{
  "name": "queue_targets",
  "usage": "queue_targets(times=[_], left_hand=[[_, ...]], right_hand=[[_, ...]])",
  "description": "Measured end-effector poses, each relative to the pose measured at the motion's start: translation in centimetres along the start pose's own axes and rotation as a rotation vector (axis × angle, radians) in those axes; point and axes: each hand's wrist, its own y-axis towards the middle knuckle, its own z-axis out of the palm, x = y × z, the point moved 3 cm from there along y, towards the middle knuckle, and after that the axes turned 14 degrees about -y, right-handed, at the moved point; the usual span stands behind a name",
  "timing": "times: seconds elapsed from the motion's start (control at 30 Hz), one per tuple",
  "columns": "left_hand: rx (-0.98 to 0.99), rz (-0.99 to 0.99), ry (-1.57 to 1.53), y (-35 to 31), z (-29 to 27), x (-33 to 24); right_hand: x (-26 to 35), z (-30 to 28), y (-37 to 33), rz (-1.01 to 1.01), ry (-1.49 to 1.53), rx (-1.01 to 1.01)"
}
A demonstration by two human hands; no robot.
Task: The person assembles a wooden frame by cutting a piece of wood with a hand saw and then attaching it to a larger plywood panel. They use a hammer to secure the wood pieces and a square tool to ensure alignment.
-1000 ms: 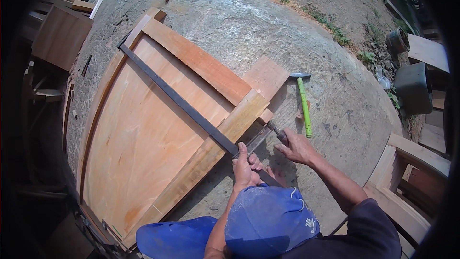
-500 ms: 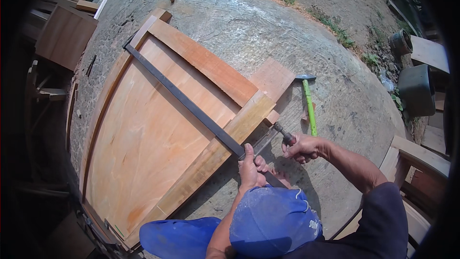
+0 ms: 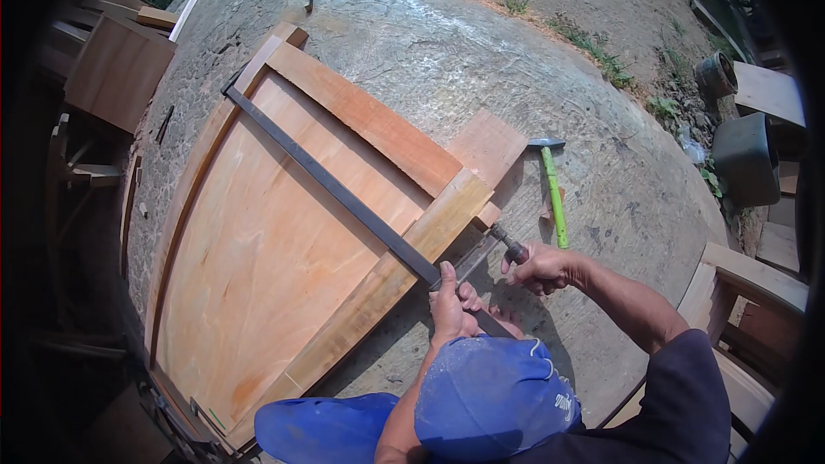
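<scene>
In the head view, your left hand is wrapped around the near end of a long dark metal bar clamp, its fingers closed on the bar just where it comes off the edge of the wooden door panel. Your right hand is closed in a fist around the clamp's dark red screw handle, which sticks out to the right of the panel's frame, just beside your left hand.

The bar runs diagonally across the panel, from its far hooked end at the upper left corner down to your hands at the lower right. The panel lies flat on the rough concrete ground; it is a pale plywood face framed by thicker reddish wooden rails, one along the top edge and one along the right side. A short loose board lies at the panel's upper right corner, touching the frame.

A hammer with a bright green handle lies on the concrete just beyond your right hand, its metal head pointing away from you, apart from the panel.

The blue brim of your cap fills the lower middle of the picture, and your right forearm comes in from the lower right in a dark sleeve.

Stacked wooden boards sit at the far left, and a dark bucket stands at the right, well apart from the work.
</scene>
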Motion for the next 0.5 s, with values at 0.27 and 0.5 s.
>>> queue_targets(times=[0.27, 0.5], left_hand=[[-0.009, 0.01, -0.026, 0.3, -0.6, 0.2], [-0.006, -0.003, 0.04, 0.4, 0.2, -0.4]], right_hand=[[-0.9, 2.4, 1.5, -0.313, -0.8, -0.978], [-0.3, -0.5, 0.8, -0.073, -0.022, -0.025]])
